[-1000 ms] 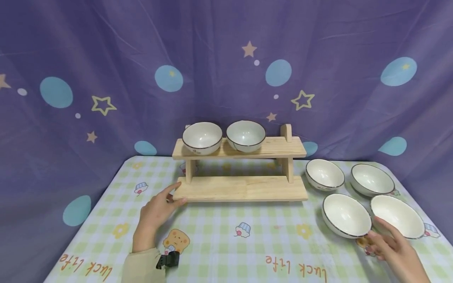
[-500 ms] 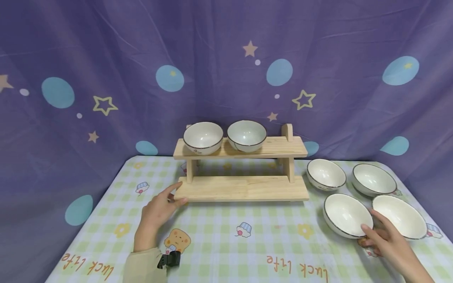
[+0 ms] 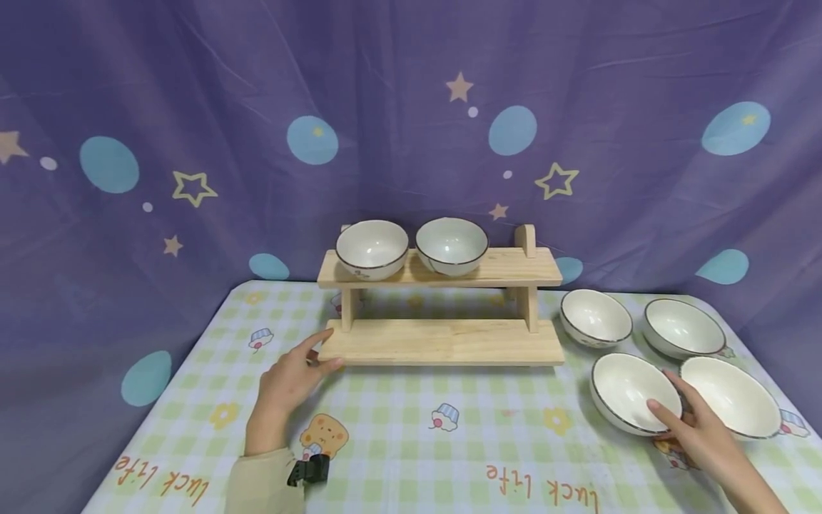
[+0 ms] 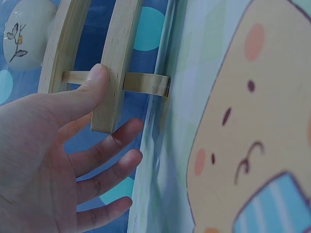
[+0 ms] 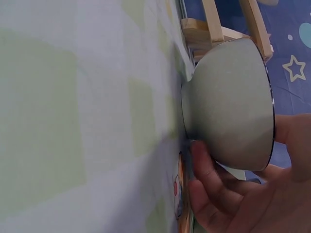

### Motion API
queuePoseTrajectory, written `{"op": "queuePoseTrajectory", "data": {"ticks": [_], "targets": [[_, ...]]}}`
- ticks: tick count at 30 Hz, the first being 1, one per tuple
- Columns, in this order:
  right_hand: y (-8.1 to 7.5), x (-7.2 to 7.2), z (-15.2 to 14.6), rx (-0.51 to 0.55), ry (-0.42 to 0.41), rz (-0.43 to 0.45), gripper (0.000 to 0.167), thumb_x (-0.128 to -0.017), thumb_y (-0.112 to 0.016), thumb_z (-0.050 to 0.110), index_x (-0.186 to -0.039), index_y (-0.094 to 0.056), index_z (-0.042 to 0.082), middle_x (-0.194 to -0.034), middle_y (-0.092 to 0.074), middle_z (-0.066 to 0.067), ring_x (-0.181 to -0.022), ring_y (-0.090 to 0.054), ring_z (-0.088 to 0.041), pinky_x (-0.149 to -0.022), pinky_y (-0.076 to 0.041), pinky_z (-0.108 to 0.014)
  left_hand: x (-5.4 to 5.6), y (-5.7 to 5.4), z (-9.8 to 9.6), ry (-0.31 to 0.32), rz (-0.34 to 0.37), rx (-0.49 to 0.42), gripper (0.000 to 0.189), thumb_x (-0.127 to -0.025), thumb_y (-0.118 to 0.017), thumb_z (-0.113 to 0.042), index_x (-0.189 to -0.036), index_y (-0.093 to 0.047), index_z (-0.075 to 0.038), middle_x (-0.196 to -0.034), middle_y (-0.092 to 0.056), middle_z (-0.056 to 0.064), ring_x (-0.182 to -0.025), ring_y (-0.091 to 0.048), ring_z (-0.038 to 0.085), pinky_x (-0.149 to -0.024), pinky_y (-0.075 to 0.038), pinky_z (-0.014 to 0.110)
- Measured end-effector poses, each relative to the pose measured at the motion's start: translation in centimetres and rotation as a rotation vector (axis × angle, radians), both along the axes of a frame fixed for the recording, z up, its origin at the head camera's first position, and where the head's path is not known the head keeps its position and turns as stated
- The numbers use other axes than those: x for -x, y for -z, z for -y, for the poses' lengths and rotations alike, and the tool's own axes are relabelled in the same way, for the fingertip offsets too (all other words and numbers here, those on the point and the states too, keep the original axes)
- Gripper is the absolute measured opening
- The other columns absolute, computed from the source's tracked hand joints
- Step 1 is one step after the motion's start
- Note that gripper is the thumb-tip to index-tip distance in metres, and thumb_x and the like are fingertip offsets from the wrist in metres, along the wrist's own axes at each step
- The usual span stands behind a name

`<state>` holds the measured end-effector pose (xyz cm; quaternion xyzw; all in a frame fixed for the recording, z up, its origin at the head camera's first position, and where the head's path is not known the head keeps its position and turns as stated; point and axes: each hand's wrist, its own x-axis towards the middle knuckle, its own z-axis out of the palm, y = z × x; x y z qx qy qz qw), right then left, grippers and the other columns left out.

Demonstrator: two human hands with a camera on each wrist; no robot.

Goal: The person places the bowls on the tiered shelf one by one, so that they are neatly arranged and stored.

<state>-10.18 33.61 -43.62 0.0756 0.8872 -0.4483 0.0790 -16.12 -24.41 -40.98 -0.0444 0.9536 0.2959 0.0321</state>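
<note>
Lower shelf (image 3: 443, 341): I see its whole board bare, open from the front.
Upper shelf (image 3: 514, 265): free at its right end; two bowls (image 3: 371, 246) fill the left.
Right side: four bowls crowd it; my right hand (image 3: 696, 434) grips the near-left bowl (image 3: 632, 391).
Middle of tablecloth (image 3: 411, 428): open.
</note>
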Motion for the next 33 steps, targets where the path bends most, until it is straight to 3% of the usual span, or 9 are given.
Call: {"op": "queuePoseTrajectory", "data": {"ticks": [5, 7, 10, 13, 18, 24, 28, 31, 33], "targets": [[0.3, -0.1, 0.1, 0.083, 0.024, -0.004, 0.079, -0.111, -0.051, 0.027, -0.163, 0.002, -0.001, -0.073, -0.066, -0.014, -0.059, -0.066, -0.019, -0.051, -0.054, -0.035, 0.0, -0.2, -0.1, -0.002, -0.001, -0.001, 0.072, -0.097, -0.069, -0.053, -0.157, -0.047, -0.020, -0.132, -0.064, 0.023, -0.104, -0.067, 0.038, -0.079, -0.049, 0.056], [0.4, -0.2, 0.2, 0.087, 0.031, -0.022, 0.077, -0.111, -0.051, 0.024, -0.164, 0.000, 0.002, -0.073, -0.066, -0.014, -0.057, -0.065, -0.018, -0.050, -0.054, -0.035, 0.0, -0.3, -0.1, -0.001, -0.001, -0.002, 0.072, -0.097, -0.069, -0.053, -0.157, -0.047, -0.020, -0.131, -0.064, 0.023, -0.103, -0.067, 0.038, -0.079, -0.049, 0.056], [0.7, -0.3, 0.2, 0.112, 0.048, -0.042, 0.071, -0.111, -0.051, 0.017, -0.166, -0.008, 0.025, -0.072, -0.068, -0.013, -0.055, -0.062, -0.015, -0.049, -0.053, -0.033, 0.0, -0.5, -0.1, -0.002, 0.000, 0.000, 0.072, -0.097, -0.069, -0.053, -0.157, -0.047, -0.020, -0.132, -0.064, 0.023, -0.103, -0.067, 0.038, -0.080, -0.049, 0.056], [0.8, -0.3, 0.2, 0.137, 0.053, -0.029, 0.071, -0.111, -0.049, 0.015, -0.165, -0.006, 0.032, -0.072, -0.067, -0.012, -0.054, -0.060, -0.014, -0.048, -0.052, -0.032, 0.0, -0.5, -0.1, 0.002, -0.001, -0.001, 0.072, -0.097, -0.068, -0.054, -0.157, -0.047, -0.019, -0.132, -0.064, 0.024, -0.103, -0.066, 0.038, -0.079, -0.049, 0.056], [0.4, -0.3, 0.2, 0.144, 0.035, 0.030, 0.073, -0.112, -0.044, 0.014, -0.164, 0.006, 0.005, -0.069, -0.063, -0.012, -0.052, -0.056, -0.015, -0.048, -0.048, -0.030, -0.1, -0.4, 0.0, 0.001, 0.001, -0.005, 0.072, -0.097, -0.069, -0.052, -0.158, -0.046, -0.020, -0.132, -0.064, 0.023, -0.103, -0.067, 0.038, -0.079, -0.048, 0.056], [0.5, -0.4, 0.2, 0.133, 0.045, 0.020, 0.071, -0.110, -0.044, 0.010, -0.162, 0.002, -0.002, -0.067, -0.063, -0.011, -0.052, -0.056, -0.015, -0.048, -0.047, -0.029, -0.2, -0.1, -0.1, -0.007, 0.009, -0.003, 0.071, -0.098, -0.068, -0.052, -0.157, -0.046, -0.020, -0.133, -0.064, 0.023, -0.105, -0.066, 0.038, -0.081, -0.047, 0.057], [1.0, -0.9, 0.3, 0.156, 0.070, -0.026, 0.072, -0.108, -0.046, 0.007, -0.166, -0.006, 0.021, -0.066, -0.064, -0.010, -0.053, -0.057, -0.014, -0.048, -0.047, -0.029, -0.2, -0.1, -0.2, -0.009, 0.014, -0.007, 0.072, -0.097, -0.069, -0.052, -0.157, -0.047, -0.019, -0.132, -0.063, 0.024, -0.102, -0.066, 0.036, -0.079, -0.048, 0.055], [1.3, -1.1, 0.5, 0.207, 0.087, -0.062, 0.070, -0.107, -0.047, 0.004, -0.154, -0.016, 0.046, -0.065, -0.065, -0.010, -0.052, -0.057, -0.013, -0.048, -0.048, -0.029, -0.3, -0.2, -0.2, -0.012, 0.011, -0.007, 0.071, -0.097, -0.069, -0.052, -0.157, -0.047, -0.019, -0.132, -0.063, 0.024, -0.103, -0.066, 0.036, -0.079, -0.048, 0.054], [1.3, -1.1, 0.6, 0.267, 0.090, -0.076, 0.069, -0.106, -0.047, 0.002, -0.145, -0.021, 0.053, -0.064, -0.065, -0.011, -0.052, -0.057, -0.013, -0.047, -0.048, -0.029, -0.3, -0.3, -0.2, -0.010, 0.008, -0.006, 0.071, -0.097, -0.069, -0.051, -0.157, -0.047, -0.020, -0.132, -0.064, 0.023, -0.103, -0.066, 0.037, -0.079, -0.048, 0.054]]}}
